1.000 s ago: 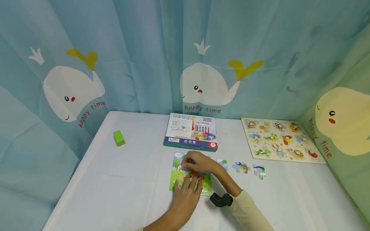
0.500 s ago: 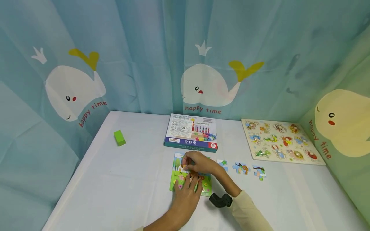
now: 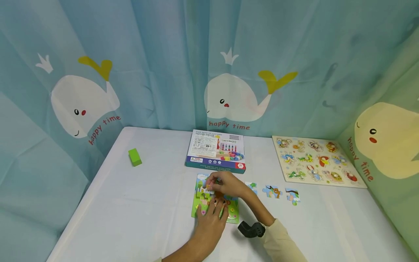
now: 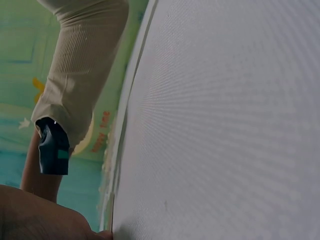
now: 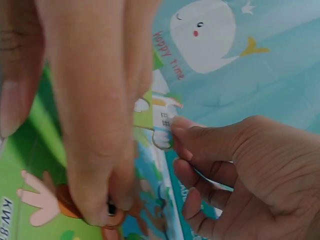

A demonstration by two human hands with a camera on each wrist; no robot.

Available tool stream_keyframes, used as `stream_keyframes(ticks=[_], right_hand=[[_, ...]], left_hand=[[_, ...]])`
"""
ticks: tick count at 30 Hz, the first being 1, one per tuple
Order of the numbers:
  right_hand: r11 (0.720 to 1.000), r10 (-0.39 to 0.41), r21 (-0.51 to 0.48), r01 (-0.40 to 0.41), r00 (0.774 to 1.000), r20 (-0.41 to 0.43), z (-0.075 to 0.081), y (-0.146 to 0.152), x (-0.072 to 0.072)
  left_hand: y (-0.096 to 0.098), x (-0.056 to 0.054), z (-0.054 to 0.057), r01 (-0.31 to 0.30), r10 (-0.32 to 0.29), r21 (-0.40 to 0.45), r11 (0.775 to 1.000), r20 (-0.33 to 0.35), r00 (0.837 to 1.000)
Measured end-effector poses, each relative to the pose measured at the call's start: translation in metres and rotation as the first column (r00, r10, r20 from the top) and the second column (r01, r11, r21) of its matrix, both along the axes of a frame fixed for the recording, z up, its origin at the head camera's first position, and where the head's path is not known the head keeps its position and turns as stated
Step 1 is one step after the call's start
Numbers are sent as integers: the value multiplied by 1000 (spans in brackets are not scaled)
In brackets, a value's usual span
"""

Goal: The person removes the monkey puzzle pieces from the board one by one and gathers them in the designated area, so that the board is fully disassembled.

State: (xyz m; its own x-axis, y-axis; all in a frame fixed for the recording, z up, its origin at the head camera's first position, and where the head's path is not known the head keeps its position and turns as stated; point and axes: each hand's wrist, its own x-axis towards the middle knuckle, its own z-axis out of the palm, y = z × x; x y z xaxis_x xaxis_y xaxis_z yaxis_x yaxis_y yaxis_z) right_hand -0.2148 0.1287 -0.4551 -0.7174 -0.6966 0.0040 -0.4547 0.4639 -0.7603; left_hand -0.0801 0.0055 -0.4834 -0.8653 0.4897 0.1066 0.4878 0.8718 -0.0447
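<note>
A puzzle piece [image 5: 162,117] printed with a little house is at the 11 o'clock side of the puzzle board's centre, pinched between thumb and fingertips of the right hand [image 3: 226,183], which arches in from about 2 o'clock. From these angles I cannot quite tell whether its edge is in its gap or just over it. The puzzle board [image 3: 234,218] lies flat on the white table [image 3: 147,218], with the left hand [image 3: 209,226] coming up from 6 o'clock, fingers spread and resting on the printed brown animal [image 3: 219,197]; that hand grips nothing. To do this well, the left fingers should bear down just enough to stop the board sliding, while the right hand turns the piece until its knob and the picture lines agree with its neighbours, then lowers it level and presses with a flat fingertip rather than forcing a corner. Lifting and re-aiming is better than pushing if it catches. Farther out, three loose pieces [image 3: 273,191] lie in a row toward 3 o'clock, a boxed toy set [image 3: 216,151] sits at 12, an insect board [image 3: 322,162] between 2 and 3, and a green block [image 3: 135,157] at 10.
</note>
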Motion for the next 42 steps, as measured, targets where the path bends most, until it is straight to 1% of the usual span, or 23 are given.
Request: stream_keyframes(ticks=[5,9,12,15,18,22,27,30,32,35,37,39,42], right_hand=[[999,-38,-36,37,999,-26,9,6,1],[993,-94,-77,93,995,-12,13,15,2],[981,-152,-126,150,988,-4,16,23,3],[963,-220,-161,218,975,5,18,34,7],[941,-265,-206,268,963,43,18,47,13],[918,-315,-225,327,945,88,16,66,22],[903,-366,-185,387,920,140,11,87,39],[900,-382,-167,403,913,144,7,98,50],[892,-400,-156,424,902,162,3,105,57],[873,-435,-140,468,875,212,-3,112,67],[848,-480,-116,517,842,245,-7,115,72],[822,-525,-94,561,812,256,-10,117,76],[767,-613,-39,640,749,251,-14,118,83]], left_hand=[[0,1,-1,-8,8,0,1000,-23,1000],[1,1,-2,-14,15,5,1000,-56,998],[1,1,-2,-12,13,10,1000,-59,998],[2,0,-2,-10,11,22,1000,-53,999],[2,1,-3,-13,15,33,999,-66,998],[2,1,-4,-18,22,35,999,-99,995],[2,1,-5,-25,29,36,999,-133,991],[2,1,-6,-20,25,42,999,-135,991],[2,1,-6,-15,20,45,999,-128,992],[1,1,-7,-13,18,42,999,-118,993],[1,1,-7,-14,19,42,999,-112,994],[1,1,-7,-10,15,47,999,-114,993],[1,0,-7,3,3,56,998,-117,993]])
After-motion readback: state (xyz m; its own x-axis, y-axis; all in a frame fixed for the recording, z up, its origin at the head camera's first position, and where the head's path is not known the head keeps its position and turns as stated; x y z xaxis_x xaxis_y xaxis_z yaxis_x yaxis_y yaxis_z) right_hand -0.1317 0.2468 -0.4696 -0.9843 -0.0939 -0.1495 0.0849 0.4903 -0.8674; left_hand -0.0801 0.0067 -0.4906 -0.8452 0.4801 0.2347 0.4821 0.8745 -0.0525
